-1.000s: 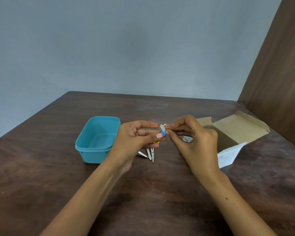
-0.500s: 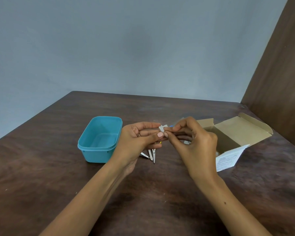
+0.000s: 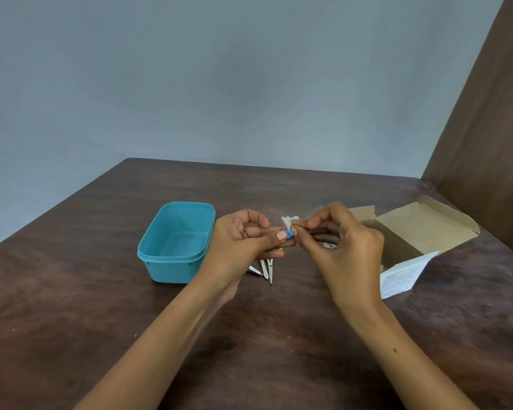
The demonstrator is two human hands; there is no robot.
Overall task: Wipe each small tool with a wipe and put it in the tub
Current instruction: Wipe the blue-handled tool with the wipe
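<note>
**Wiping a small blue-tipped tool above the counter**

Nearest to me the dark brown counter [image 3: 71,306] shows a streaked wood grain with a dull sheen, and both my bare forearms reach out over it.

My left hand [image 3: 243,247] has its fingers curled, thumb and forefinger pinching one small tool [image 3: 289,234]; only its blue tip shows past my thumbnail, so I cannot tell its shape. My right hand [image 3: 347,250] pinches one white wipe [image 3: 289,222], a crumpled scrap, between thumb and forefinger, right against that blue tip. The two hands meet just above the counter.

Under my left hand lie more tools [image 3: 265,269]: I count three slim, pointed metal ends, shiny, fanned slightly and close together on the wood. A speck of yellow shows just below my left fingers; what it belongs to I cannot tell.

To the left of my left hand stands one tub [image 3: 172,261], teal plastic, rectangular with rounded corners and a lipped rim, its lid off. I can see nothing inside it; the held tool is well outside it, to its right.

To the right, beyond my right hand, lies one cardboard box [image 3: 421,229], plain brown, flaps open, with one white printed flap or leaflet [image 3: 400,276] at its near side.

Farthest off, a smooth grey-blue wall [image 3: 219,84] runs behind the counter, and a brown wood-look panel [image 3: 492,128] rises at the right.
</note>
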